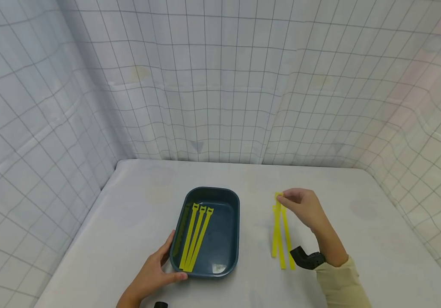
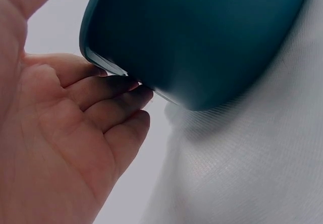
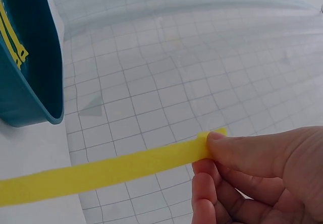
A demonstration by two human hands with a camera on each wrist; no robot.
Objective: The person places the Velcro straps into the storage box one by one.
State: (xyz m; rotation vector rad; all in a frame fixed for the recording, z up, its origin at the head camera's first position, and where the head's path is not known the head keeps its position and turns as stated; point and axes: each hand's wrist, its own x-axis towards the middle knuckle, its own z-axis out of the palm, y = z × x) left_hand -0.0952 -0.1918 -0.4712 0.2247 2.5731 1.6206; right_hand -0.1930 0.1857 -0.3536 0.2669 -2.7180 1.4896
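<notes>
My left hand [image 1: 155, 269] holds the dark teal tray [image 1: 222, 235] at its near left corner, thumb at the near side and fingers along the left wall. In the left wrist view, its curled fingertips [image 2: 141, 95] meet the tray's outer side. Three yellow hook-and-loop cable ties [image 1: 197, 237] lie side by side in the tray's left half, slotted heads at the far end. To the right of the tray, my right hand [image 1: 305, 207] pinches another yellow cable tie [image 3: 111, 171] by its head between thumb and fingers. More yellow ties [image 1: 287, 235] lie beneath and beside it on the table.
A white cloth covers the table [image 1: 139, 192]. White curtains with a dark grid [image 1: 220, 85] hang behind it and on both sides. A black wrist camera [image 1: 307, 259] sits on the right wrist, above a pale yellow sleeve [image 1: 341, 284].
</notes>
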